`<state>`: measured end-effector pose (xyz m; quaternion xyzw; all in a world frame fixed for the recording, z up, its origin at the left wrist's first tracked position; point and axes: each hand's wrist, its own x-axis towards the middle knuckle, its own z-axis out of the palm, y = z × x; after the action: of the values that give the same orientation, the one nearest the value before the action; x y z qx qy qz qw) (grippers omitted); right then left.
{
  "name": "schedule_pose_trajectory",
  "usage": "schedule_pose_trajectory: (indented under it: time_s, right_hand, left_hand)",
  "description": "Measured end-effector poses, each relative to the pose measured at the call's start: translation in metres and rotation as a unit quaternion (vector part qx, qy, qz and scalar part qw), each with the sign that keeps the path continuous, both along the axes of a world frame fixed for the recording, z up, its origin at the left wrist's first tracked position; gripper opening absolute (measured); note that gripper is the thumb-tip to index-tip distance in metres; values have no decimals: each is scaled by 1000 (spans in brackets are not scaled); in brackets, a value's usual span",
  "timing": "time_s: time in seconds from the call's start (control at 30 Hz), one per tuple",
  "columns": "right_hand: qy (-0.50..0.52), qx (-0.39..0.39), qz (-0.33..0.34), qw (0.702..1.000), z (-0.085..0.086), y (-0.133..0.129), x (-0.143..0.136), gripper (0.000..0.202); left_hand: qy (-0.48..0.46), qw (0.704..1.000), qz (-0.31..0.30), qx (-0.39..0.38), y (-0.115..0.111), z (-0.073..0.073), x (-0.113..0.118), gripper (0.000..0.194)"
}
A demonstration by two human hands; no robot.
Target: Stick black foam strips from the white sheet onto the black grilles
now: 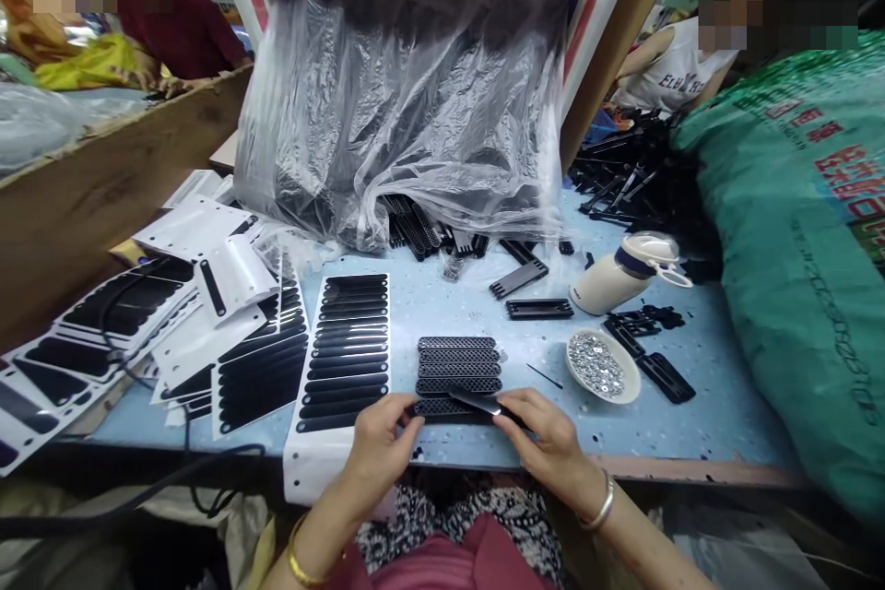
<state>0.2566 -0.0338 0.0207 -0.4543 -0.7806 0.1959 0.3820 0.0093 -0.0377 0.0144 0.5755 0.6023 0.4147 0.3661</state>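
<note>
Tabletop (442, 304) pale blue, speckled, crowded from edge to edge. Green woven sack (795, 230) with red print bulking along the right side. Clear plastic bag (407, 101) slumped at the back, black grille parts (415, 226) spilling from its mouth. White backing sheets (138, 323) with rows of black strips fanned over the left, one long sheet (346, 359) lying just left of the hands, its near end hanging over the tabletop edge. Heap of black plastic frames (629, 171) at far right, near another person in a white top. White bottle (619, 277) with dark band lying on its side, right of centre. Small dish (603, 367) of silvery bits just below the bottle. Single black frames (539, 308) scattered between bag and dish.

Stack of four black mesh grilles (459, 369) lined up in front of the hands, nearest one (442, 407) touching both. Left hand (380, 442), fingers curled, pinching the left end of that nearest grille. Right hand (546, 438), closed around a slim dark tool (477, 401), tip resting on the grille's top. Gold bangle on the left wrist, silver bangle on the right.
</note>
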Motion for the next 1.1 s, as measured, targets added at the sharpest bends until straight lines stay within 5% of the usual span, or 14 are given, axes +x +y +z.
schedule_pose_trajectory:
  time_s: [0.43, 0.8, 1.1]
  right_hand:
    - [-58, 36, 92, 993, 7, 6, -18, 25]
    - [-80, 34, 114, 990, 4, 11, -24, 21]
    - [-87, 36, 110, 989, 3, 12, -27, 19]
  left_hand:
    - [-42, 998, -31, -16, -5, 1, -11, 17]
    - [31, 987, -60, 146, -10, -7, -11, 20]
    - [76, 981, -66, 165, -11, -9, -12, 17]
